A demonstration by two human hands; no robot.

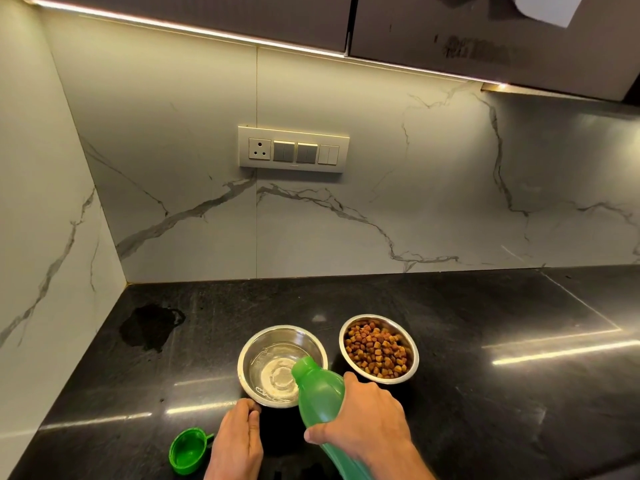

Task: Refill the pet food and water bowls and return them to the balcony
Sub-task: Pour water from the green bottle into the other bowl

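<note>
Two steel bowls stand side by side on the black counter (485,393). The left bowl (252,348) holds shallow water. The right bowl (410,344) is full of brown kibble (376,353). My right hand (370,412) grips a green bottle (320,398), tilted with its open mouth over the left bowl's near right rim. My left hand (239,436) rests on the counter with its fingertips touching the near rim of the water bowl. The bottle's green cap (187,452) lies upside down on the counter left of my left hand.
A dark wet patch (149,327) marks the counter at the back left. The marble wall (381,202) carries a switch and socket panel (293,149). Dark cabinets (485,36) hang overhead. A side wall (41,237) closes off the left.
</note>
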